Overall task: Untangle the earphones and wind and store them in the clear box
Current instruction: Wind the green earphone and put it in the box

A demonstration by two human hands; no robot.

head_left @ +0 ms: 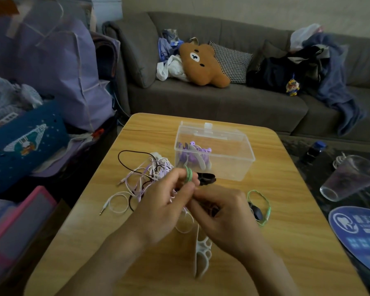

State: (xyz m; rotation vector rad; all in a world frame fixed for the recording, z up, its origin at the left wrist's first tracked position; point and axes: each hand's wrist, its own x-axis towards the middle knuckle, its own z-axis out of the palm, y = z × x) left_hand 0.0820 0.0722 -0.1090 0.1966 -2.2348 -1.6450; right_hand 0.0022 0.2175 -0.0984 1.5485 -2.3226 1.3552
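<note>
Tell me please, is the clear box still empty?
No, the clear box already holds purple earphones wound on a holder.

The room is dim and flatly lit, with a soft pale sheen on the near part of the wooden table [286, 221] and only faint, diffuse shadows under the hands. The wide lens bends the table's edges and bows the sofa [222, 103] at the back. Detail is soft throughout: the right hand [220, 212] and left hand [165, 201] are slightly motion-blurred, and the clutter at the left and right margins smears into haze.
</note>
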